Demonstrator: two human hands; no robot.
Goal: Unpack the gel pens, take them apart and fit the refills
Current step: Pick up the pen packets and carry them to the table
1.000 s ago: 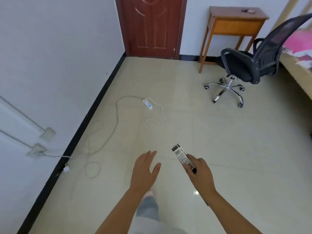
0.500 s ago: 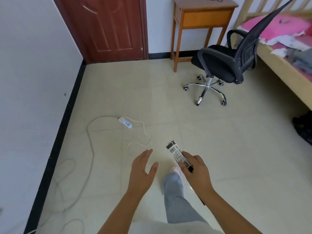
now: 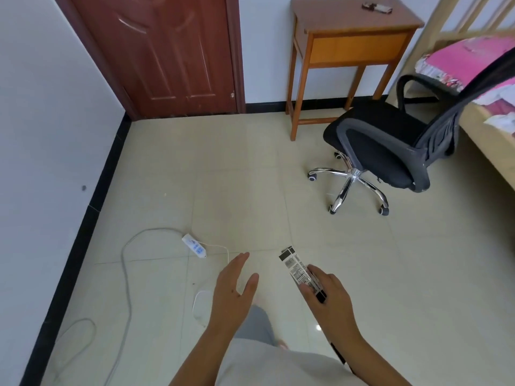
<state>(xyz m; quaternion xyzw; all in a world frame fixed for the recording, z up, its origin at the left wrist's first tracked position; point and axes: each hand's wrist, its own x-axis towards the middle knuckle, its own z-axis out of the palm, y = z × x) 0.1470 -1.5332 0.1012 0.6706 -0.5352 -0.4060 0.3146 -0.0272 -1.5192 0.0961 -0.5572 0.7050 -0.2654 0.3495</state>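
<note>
Closer now to the desk (image 3: 354,20) and chair (image 3: 390,151), with the view swung right; right hand (image 3: 327,295) grips the sealed pen pack (image 3: 299,270) by its near end, probably carrying it over; left hand (image 3: 232,288) hangs relaxed, holding nothing.

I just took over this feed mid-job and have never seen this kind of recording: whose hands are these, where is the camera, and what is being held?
There is no machine here. A person wears a wide-angle camera on the head, looking forward and down, so you see their own two bare hands from above.

The right hand grips a long narrow pen package with barcode labels; it looks unopened. The left hand is open and holds nothing.

The person stands on a tiled floor, so no work surface is under the hands. On the floor lies a white power strip with its cable. Ahead stand a black office chair, a small wooden table and a brown door.
</note>
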